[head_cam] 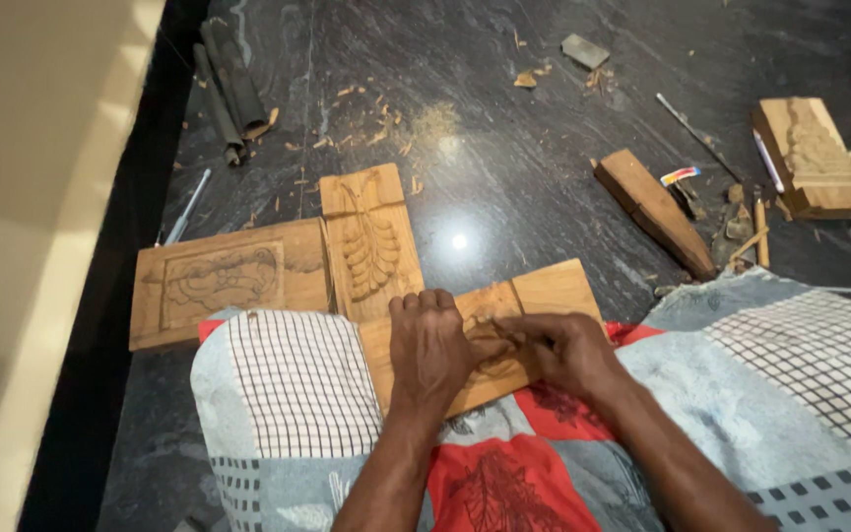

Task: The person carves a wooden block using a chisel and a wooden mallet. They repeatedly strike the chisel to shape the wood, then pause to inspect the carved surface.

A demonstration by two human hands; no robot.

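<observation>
- The person is sitting on the dark, polished stone floor (504,187), with a patchwork cloth of grey, checked and red panels (297,394) lying across the lap.
- A pale, rectangular wooden plank with a carved relief at its middle (544,296) is resting across the lap, tilted so its right end is lying farther from the person than its left.
- The left hand (430,345) is pressing down on the plank, fingers curled over its far edge, gripping the board.
- The right hand (563,347) is lying on the plank just beside the left, its fingers pinched together at the carved area; whether it is holding a small tool I cannot tell.
- Beyond the plank, a narrow upright wooden panel with a carved leaf pattern (371,241) is lying on the floor, touching a wider rectangular wooden panel with a carved framed motif (224,281) on its left.
- A slim metal chisel with a light handle (187,207) is lying near that wider panel's far left corner.
- A dark rolled bundle (229,89) is lying farther away at the upper left.
- Wood chips (366,123) are lying scattered over the floor.
- To the right, a plain brown wooden wedge-shaped block (654,210) is lying well apart from a thick carved wooden block (818,158), with thin tools between them.
</observation>
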